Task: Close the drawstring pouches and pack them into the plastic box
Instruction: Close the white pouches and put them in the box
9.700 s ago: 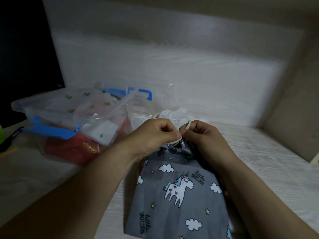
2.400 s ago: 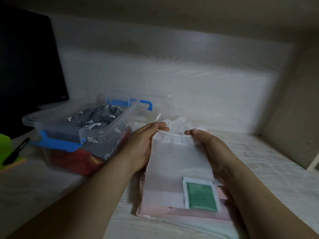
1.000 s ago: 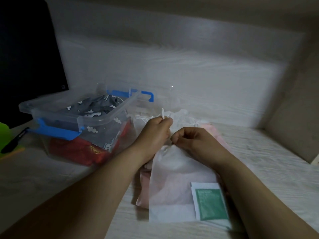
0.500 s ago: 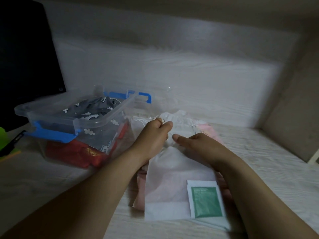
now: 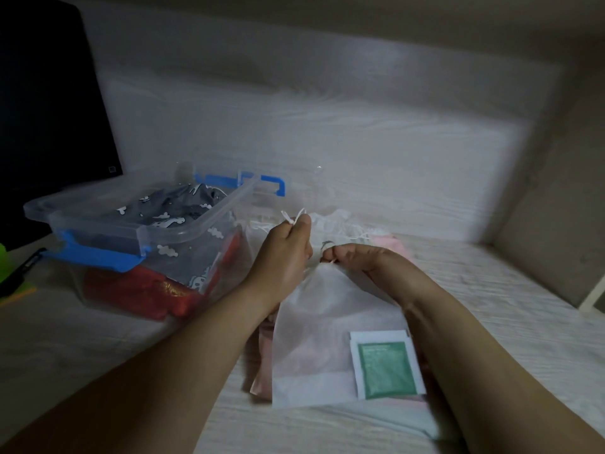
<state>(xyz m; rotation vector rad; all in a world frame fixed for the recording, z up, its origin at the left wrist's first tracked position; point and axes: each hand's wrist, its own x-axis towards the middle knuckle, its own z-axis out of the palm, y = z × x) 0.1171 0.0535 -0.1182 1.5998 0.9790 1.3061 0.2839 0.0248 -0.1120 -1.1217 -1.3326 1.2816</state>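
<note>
white pouch (image 5: 327, 326) flat, long axis front-to-back; mouth pointing away

one wide-angle view from the person's head, close above the near edge of the worktop (image 5: 491, 290), facing forward and down toward its back edge and the wall (image 5: 360, 142) behind. both forearms run up from the frame's bottom; the left hand (image 5: 288, 253) and right hand (image 5: 370, 262) sit mid-frame. the plastic box (image 5: 183, 231) stands toward the worktop's left edge, a side panel (image 5: 550, 224) closes the right.
</note>
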